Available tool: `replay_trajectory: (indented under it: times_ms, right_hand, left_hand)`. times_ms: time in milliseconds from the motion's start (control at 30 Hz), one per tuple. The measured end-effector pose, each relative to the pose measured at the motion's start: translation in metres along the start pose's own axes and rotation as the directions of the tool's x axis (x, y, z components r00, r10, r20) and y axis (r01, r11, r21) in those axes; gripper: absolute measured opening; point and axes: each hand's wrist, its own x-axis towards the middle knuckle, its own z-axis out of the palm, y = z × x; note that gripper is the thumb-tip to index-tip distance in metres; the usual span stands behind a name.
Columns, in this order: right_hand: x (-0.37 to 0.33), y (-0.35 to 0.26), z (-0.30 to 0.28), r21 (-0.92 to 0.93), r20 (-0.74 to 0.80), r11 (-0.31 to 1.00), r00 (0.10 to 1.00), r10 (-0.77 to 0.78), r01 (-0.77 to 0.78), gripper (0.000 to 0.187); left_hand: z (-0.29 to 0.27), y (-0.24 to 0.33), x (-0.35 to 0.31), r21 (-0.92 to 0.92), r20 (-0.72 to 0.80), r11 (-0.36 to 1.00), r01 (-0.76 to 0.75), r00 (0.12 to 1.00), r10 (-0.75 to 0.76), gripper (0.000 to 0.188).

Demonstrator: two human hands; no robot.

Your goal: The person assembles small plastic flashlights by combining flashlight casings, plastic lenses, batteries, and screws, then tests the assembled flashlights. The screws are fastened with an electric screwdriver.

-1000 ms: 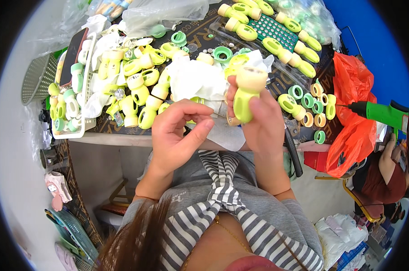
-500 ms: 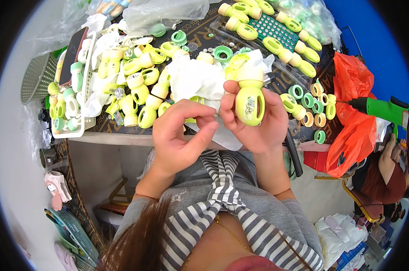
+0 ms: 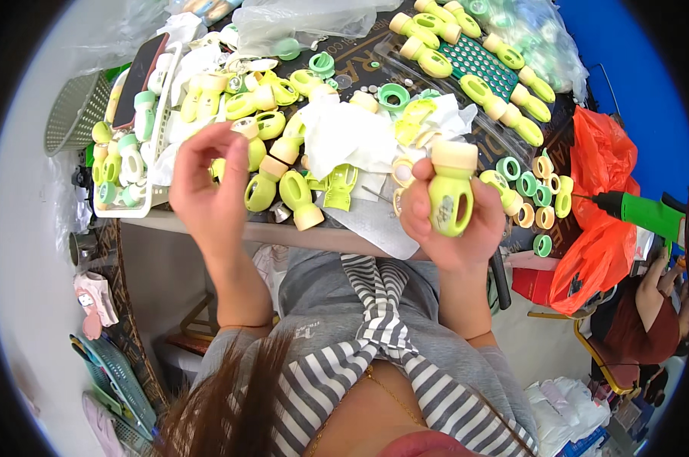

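While the right hand (image 3: 474, 244) grips the torch (image 3: 442, 190), long axis running near to far, the left hand (image 3: 207, 183), curled, seemingly empty, is well left of it.

Head-worn fisheye, looking down, close above left hand (image 3: 209, 181), right hand (image 3: 468, 248)

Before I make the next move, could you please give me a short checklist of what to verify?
1. Right hand has hold of the yellow-green piece: ok.
2. Its cream head points away from the wearer, loop handle nearer: ok.
3. Left hand is free of the pile's pieces: cannot tell; its fingertips overlap them in this view.
4. Green drill is apart from both hands: ok.
5. Tabletop between the hands is uncluttered: not ok; white tissue and loose pieces lie there.
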Motion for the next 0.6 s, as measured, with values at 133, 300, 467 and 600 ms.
replay_trajectory:
  times_ms: [133,300,467,600]
  right_hand:
    - [-0.021,-0.01,0.012,-0.28,-0.059,0.959,0.998,0.031,-0.046,0.054]
    - [-0.07,-0.032,0.051,-0.675,-0.281,0.73,0.952,-0.121,-0.106,0.052]
    - [-0.083,-0.07,0.064,-0.894,-0.251,0.426,0.943,-0.219,-0.139,0.048]
    - [-0.04,-0.104,0.055,-0.964,-0.214,-0.087,0.928,-0.304,-0.251,0.039]
  left_hand:
    - [-0.027,-0.016,0.012,0.378,0.138,0.925,-0.041,0.99,-0.013,0.032]
    - [-0.025,-0.033,0.016,0.467,0.326,0.874,-0.135,0.945,-0.028,0.039]
    - [-0.017,-0.037,0.021,0.462,0.385,0.867,-0.187,0.923,-0.006,0.039]
    - [-0.02,-0.04,0.018,0.401,0.381,0.903,-0.155,0.925,-0.01,0.032]
